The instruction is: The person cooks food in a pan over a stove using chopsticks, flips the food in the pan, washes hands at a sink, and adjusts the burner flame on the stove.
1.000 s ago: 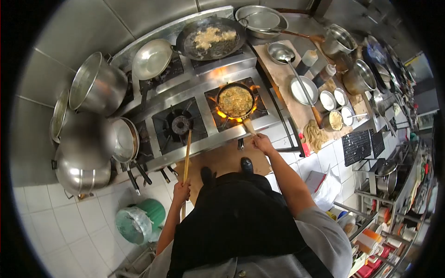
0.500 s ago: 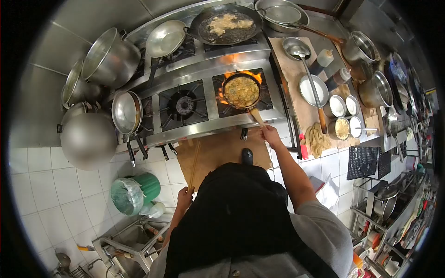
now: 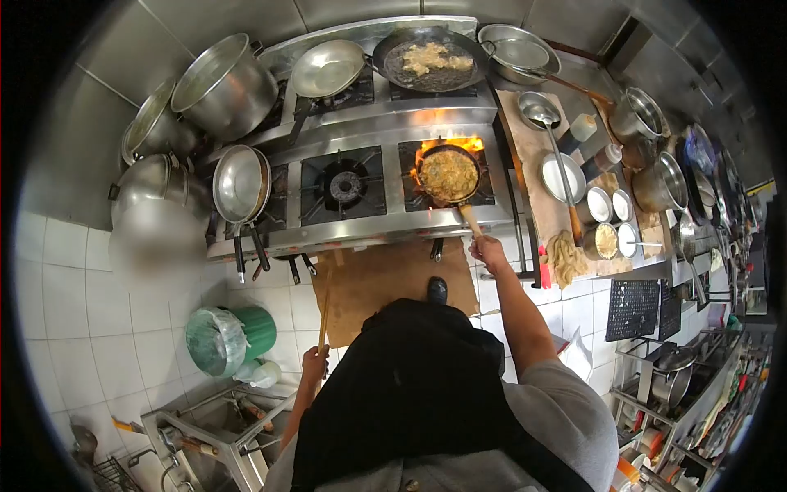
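My right hand (image 3: 490, 254) is closed around the wooden handle (image 3: 470, 219) of a small dark frying pan (image 3: 459, 201). The pan sits over the front right burner, and flames rise around its far side. A browned, lumpy, omelette-like mixture (image 3: 448, 172) fills it. Low at my left side, my left hand (image 3: 315, 361) grips long, thin wooden cooking chopsticks (image 3: 325, 316). Their far ends point away from me, above the brown floor mat, apart from the pan.
A wok (image 3: 410, 80) with pale frying food stands at the back. Left of my pan is an unlit burner (image 3: 344, 187). Stacked pans (image 3: 238, 189) and large pots (image 3: 225, 90) line the left. A ladle (image 3: 561, 168), bowls and sauce bottles (image 3: 584, 127) occupy the right counter.
The view has shifted, so the stove sits lower and farther right. The food in the pan looks flatter and more even. Both hands keep their grips.
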The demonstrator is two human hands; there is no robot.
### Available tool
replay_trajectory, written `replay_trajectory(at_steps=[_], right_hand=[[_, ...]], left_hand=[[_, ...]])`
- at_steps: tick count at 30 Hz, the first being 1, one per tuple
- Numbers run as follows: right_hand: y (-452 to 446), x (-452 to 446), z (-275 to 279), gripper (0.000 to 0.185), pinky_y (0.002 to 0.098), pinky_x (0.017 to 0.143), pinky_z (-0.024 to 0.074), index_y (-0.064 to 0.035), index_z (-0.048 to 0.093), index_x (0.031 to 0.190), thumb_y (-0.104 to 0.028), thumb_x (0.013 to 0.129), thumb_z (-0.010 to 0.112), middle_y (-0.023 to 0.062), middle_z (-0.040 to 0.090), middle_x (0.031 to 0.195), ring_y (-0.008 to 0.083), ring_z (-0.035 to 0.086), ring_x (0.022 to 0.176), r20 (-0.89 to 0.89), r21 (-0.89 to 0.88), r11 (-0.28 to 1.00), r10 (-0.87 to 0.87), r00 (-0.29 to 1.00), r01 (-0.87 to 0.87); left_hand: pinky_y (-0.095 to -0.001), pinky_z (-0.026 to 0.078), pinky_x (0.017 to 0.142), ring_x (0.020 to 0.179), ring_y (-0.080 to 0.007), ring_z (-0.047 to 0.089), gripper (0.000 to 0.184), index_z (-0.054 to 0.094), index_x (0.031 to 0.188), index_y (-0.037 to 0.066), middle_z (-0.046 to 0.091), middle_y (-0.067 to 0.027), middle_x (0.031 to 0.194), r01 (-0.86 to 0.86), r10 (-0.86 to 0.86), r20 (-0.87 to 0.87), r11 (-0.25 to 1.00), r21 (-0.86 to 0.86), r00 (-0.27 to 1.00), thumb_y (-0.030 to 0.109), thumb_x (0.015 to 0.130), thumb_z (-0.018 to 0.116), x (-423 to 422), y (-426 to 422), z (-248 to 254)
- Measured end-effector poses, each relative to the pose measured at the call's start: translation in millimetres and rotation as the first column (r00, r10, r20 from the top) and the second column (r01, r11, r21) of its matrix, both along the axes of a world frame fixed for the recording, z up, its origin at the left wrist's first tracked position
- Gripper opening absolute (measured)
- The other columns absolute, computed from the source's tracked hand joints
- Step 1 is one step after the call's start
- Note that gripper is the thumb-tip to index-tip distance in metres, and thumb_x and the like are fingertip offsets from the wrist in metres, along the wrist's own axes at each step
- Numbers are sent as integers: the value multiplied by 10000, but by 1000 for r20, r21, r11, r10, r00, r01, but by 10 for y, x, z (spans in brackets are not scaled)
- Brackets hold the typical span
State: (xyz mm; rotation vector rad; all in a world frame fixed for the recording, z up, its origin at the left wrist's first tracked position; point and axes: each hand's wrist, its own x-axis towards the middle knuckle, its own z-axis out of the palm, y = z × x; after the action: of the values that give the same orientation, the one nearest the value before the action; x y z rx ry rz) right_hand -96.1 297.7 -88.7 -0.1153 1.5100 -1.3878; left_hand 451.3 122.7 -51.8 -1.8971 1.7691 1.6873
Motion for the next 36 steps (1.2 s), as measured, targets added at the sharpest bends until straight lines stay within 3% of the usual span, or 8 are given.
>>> replay_trajectory(at_steps=[3,6,11,14,18,26,30,36], right_hand=[[-20,162,-26,258,301,753,570,-30,635,1113,-241,985,558,64,670,941,170,665,840,86,-82,994,76,993,-69],[0,88,-168,281,313,744,568,-34,635,1114,-279,996,562,69,673,948,170,666,836,-3,66,973,-223,975,223],[-74,214,34,262,286,692,564,-46,629,1105,-273,990,569,45,663,879,156,655,746,49,-5,1000,24,999,-24],[-19,160,-281,241,295,696,569,-49,627,1101,-253,989,565,55,681,903,164,673,776,-85,68,963,-255,963,261],[-170,297,111,210,305,696,563,-59,633,1095,-219,983,556,52,695,918,165,691,816,-9,46,998,-52,999,53],[-211,135,-221,220,313,711,558,-44,618,1102,-219,993,540,72,693,962,186,696,862,-25,89,966,-242,970,243],[-62,-95,-152,268,332,721,556,-44,572,1155,-256,992,553,100,690,1001,217,699,887,86,11,999,32,996,-33],[-237,-219,-255,308,321,711,541,-62,580,1123,-342,999,544,108,687,979,206,692,849,187,-29,999,-21,982,27]], left_hand=[[-307,356,314,359,-115,425,364,552,787,63,457,-3,507,-5,5,-21,1000,17,1000,377,950,638,337,54,-280],[-311,359,311,360,-117,427,365,550,785,59,460,-6,511,32,-32,15,999,-6,999,373,952,636,413,-11,-274],[-301,358,300,352,-123,430,377,545,779,59,452,-7,504,84,-83,68,996,-18,994,384,943,643,578,-110,-26],[-300,360,296,343,-121,422,382,539,765,66,445,-6,492,63,-62,25,998,-30,998,389,943,640,607,-241,-88],[-295,351,299,341,-117,418,371,534,759,75,441,-1,488,47,-47,17,999,-23,999,379,944,640,597,-249,-65],[-288,331,305,344,-105,403,352,534,786,81,427,15,495,-45,48,-73,998,39,996,377,950,630,287,-121,-104],[-278,319,301,340,-105,393,361,540,813,71,424,18,490,-32,36,-78,998,55,996,393,951,626,4,10,-99],[-281,323,296,342,-98,393,371,545,799,66,432,14,493,-16,20,-80,999,51,997,393,959,620,-363,198,-63]])
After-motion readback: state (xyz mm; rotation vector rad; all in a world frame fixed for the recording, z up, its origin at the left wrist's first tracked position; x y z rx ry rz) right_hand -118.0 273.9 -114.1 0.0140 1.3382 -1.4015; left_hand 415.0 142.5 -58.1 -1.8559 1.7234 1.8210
